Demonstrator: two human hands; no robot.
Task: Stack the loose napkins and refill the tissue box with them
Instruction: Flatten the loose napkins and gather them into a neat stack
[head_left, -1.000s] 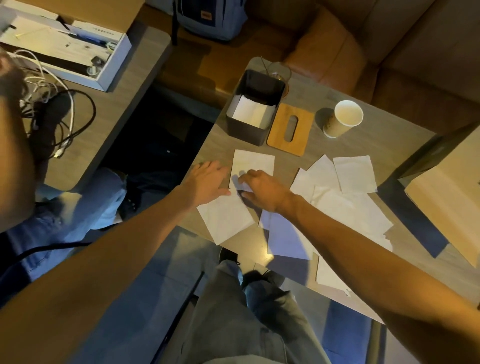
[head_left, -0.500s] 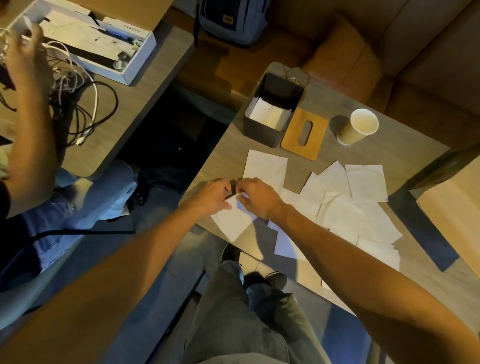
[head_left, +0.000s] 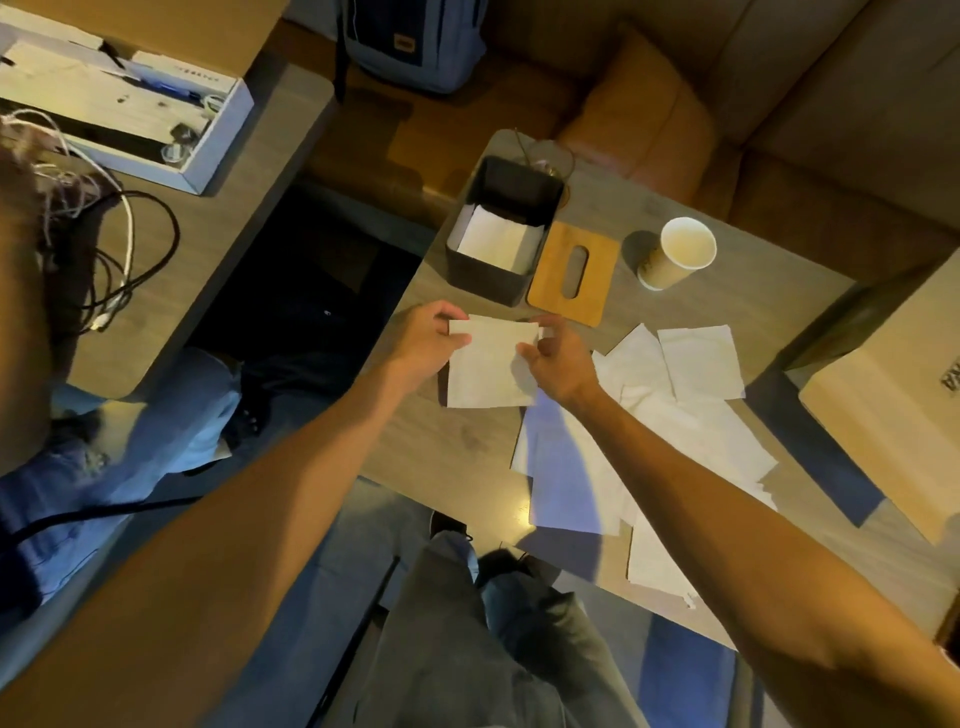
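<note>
**One napkin pinched by both top corners, box open just behind it**

Far left there's a side table (head_left: 249, 171) with a woodgrain top. A shallow white tray (head_left: 218, 140) sits on it, next to a tangle of black and white cables (head_left: 124, 244). At the top, a blue fabric backpack (head_left: 415, 47) leans by a tan couch (head_left: 649, 119) that looks like leather.

On the main table (head_left: 467, 452), which has the same greyish woodgrain and a rounded corner, the left hand (head_left: 426, 343) has thumb and fingers curled onto the top left corner of a napkin (head_left: 491, 369). The napkin is a flat, square, soft white sheet, slightly creased. It throws a dark shadow along its left edge, and I can't tell if the bottom edge touches the table.

Just beyond the napkin is the box (head_left: 498, 280), dark, matte and rectangular with its top open. A white stack lies inside toward the near end. Right up against its right side the lid (head_left: 556, 291) lies flat, a honey-coloured wooden slab with rounded corners and an oval slot in the middle.

The right hand (head_left: 558, 364) pinches the napkin's top right corner, with the other fingers loosely bent.

Right of the lid stands a pale paper cup (head_left: 680, 252), round and tapered. Below it the loose napkins (head_left: 701, 358) lie overlapping at all angles, running down toward the near edge. Far right is a plain brown carton (head_left: 893, 405) with sharp edges.
</note>
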